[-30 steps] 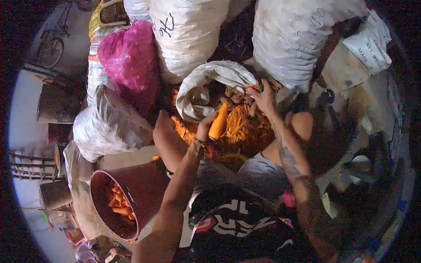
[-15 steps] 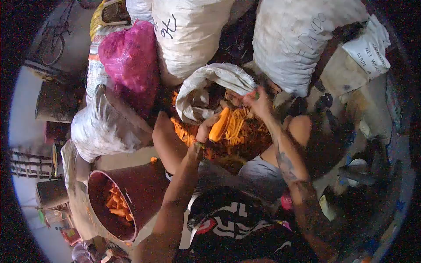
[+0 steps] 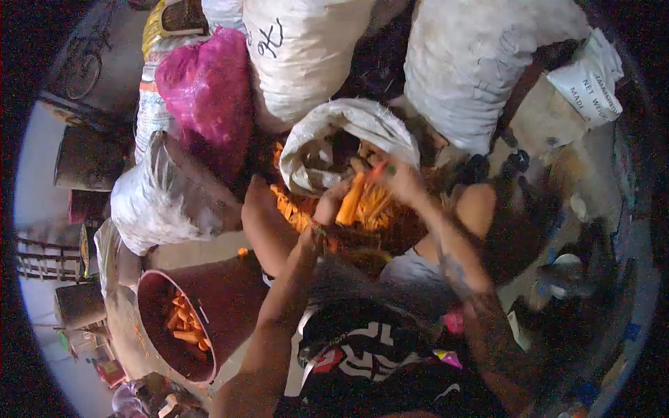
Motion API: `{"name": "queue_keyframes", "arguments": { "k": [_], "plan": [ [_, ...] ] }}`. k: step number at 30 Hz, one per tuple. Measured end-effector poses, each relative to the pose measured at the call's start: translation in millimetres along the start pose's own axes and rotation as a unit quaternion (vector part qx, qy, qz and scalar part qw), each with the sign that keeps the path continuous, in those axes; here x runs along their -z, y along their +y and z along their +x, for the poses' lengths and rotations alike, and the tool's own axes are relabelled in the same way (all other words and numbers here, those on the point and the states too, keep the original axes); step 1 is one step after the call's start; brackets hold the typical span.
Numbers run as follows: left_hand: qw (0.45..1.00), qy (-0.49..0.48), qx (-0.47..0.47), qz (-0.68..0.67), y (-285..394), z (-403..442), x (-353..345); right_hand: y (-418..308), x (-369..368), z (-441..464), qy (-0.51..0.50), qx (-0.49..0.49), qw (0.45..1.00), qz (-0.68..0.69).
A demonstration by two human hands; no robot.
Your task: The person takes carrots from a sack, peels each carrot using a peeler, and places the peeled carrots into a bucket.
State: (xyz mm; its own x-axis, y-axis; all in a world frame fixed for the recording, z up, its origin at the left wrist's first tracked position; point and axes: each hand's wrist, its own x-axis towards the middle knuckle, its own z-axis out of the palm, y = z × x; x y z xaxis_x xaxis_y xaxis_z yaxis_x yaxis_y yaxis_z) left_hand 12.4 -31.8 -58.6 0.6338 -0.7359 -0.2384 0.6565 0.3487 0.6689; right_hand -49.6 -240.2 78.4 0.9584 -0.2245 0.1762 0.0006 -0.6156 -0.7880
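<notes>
An orange carrot (image 3: 350,200) is gripped at its upper end by my left hand (image 3: 333,198), just below the mouth of an open white sack (image 3: 300,157). My right hand (image 3: 402,180) is closed around a small tool with red and green parts (image 3: 380,169), close to the carrot's top; motion blurs it. Brown, unpeeled roots show inside the sack's mouth. Beneath both hands, between my legs, lies a heap of orange peelings (image 3: 378,209).
A dark red bucket (image 3: 237,306) tipped toward the left holds several orange carrots (image 3: 185,322). Full white sacks (image 3: 306,63) and a pink sack (image 3: 209,90) stand ahead. Another white sack (image 3: 164,202) leans at the left. A printed bag (image 3: 589,83) lies at the upper right.
My right hand has moved left and down with the tool, from the sack's right edge to near the carrot's top. My left hand keeps hold of the carrot, which looks more upright.
</notes>
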Motion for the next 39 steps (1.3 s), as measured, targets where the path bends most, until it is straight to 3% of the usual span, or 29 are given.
{"name": "queue_keyframes", "arguments": {
  "k": [1, 4, 7, 8, 10, 12, 13, 15, 18, 19, 20, 21, 22, 23, 26, 27, 30, 31, 33, 34, 35, 38, 39],
  "plan": [
    [0.999, 0.004, 0.032, -0.031, 7.3, -12.8, -10.0, 34.7, 0.1, 14.9, 0.023, -0.123, 0.973, 0.195],
    [0.997, 0.047, 0.059, -0.030, 30.9, -22.2, -36.0, -18.7, 11.6, 0.2, -0.067, -0.158, 0.984, -0.047],
    [0.996, 0.056, 0.046, 0.044, 40.9, -27.6, -47.6, -35.0, 7.1, -16.2, -0.041, 0.067, 0.987, -0.143],
    [0.997, 0.039, 0.045, 0.044, 45.1, -30.1, -55.8, -18.9, 7.7, -2.2, -0.060, -0.125, 0.990, 0.006],
    [0.996, 0.029, 0.060, -0.067, 32.9, -26.7, -39.7, -17.4, 13.6, 5.4, 0.015, -0.163, 0.978, 0.126],
    [0.994, 0.042, 0.082, -0.064, 29.7, -14.3, -27.5, -16.9, 6.1, -0.4, -0.062, -0.025, 0.998, 0.020],
    [0.998, 0.020, 0.058, -0.007, 35.7, -15.9, -31.6, -10.2, 1.9, -1.8, -0.039, -0.009, 0.999, -0.003],
    [0.999, 0.007, 0.025, -0.034, 31.2, -21.3, -45.8, 10.0, -8.4, -5.4, 0.009, 0.019, 0.998, -0.051],
    [0.998, 0.036, 0.044, -0.007, 52.2, -31.3, -68.2, 34.3, 1.5, 7.6, 0.020, -0.106, 0.984, 0.144],
    [0.997, 0.051, 0.056, -0.001, 49.6, -25.9, -65.4, 4.4, 2.5, -1.8, 0.035, 0.016, 0.999, -0.025],
    [0.996, 0.046, 0.059, 0.049, 51.2, -21.7, -60.5, -26.2, 2.6, -11.5, 0.048, 0.140, 0.969, -0.196],
    [0.992, 0.043, 0.068, 0.099, 51.8, -22.4, -53.7, -18.8, 0.2, -10.5, 0.043, 0.128, 0.974, -0.180],
    [0.996, 0.023, 0.064, 0.058, 48.8, -23.3, -54.6, -12.0, -2.1, -9.5, 0.038, 0.117, 0.979, -0.164],
    [0.998, 0.003, 0.062, 0.016, 46.2, -24.2, -55.8, 37.7, -10.2, 5.1, 0.013, -0.028, 0.999, 0.039],
    [0.996, 0.017, 0.038, -0.080, 41.4, -20.5, -53.7, 23.0, -2.4, 3.8, -0.022, -0.067, 0.988, 0.134],
    [0.994, -0.001, 0.089, -0.070, 34.3, -14.0, -29.8, 7.9, -8.6, -10.8, -0.046, 0.052, 0.997, -0.024],
    [0.999, 0.003, 0.049, 0.000, 44.2, -19.7, -49.7, -15.7, -5.2, -14.9, 0.044, 0.109, 0.987, -0.108],
    [0.998, 0.015, 0.058, 0.004, 40.1, -19.9, -45.7, 10.7, -3.5, -2.3, 0.021, -0.037, 0.993, 0.109],
    [0.996, 0.026, 0.071, -0.044, 37.5, -21.3, -42.5, 44.5, -14.6, 7.0, 0.004, -0.007, 0.996, 0.094],
    [0.995, 0.026, 0.075, -0.065, 40.8, -16.4, -40.7, 23.9, -7.9, 15.6, -0.004, 0.008, 0.996, 0.087],
    [0.997, 0.017, 0.053, -0.045, 34.7, -9.7, -31.1, -1.1, -8.0, -6.5, 0.027, 0.133, 0.985, -0.107],
    [0.999, -0.001, 0.016, 0.049, 21.1, -4.4, -8.2, -10.3, 1.2, -3.2, 0.072, 0.094, 0.984, -0.135],
    [0.996, 0.058, 0.070, 0.002, 49.4, -25.1, -56.4, 19.5, 3.2, 9.1, 0.055, -0.074, 0.993, 0.067]
  ]
}}
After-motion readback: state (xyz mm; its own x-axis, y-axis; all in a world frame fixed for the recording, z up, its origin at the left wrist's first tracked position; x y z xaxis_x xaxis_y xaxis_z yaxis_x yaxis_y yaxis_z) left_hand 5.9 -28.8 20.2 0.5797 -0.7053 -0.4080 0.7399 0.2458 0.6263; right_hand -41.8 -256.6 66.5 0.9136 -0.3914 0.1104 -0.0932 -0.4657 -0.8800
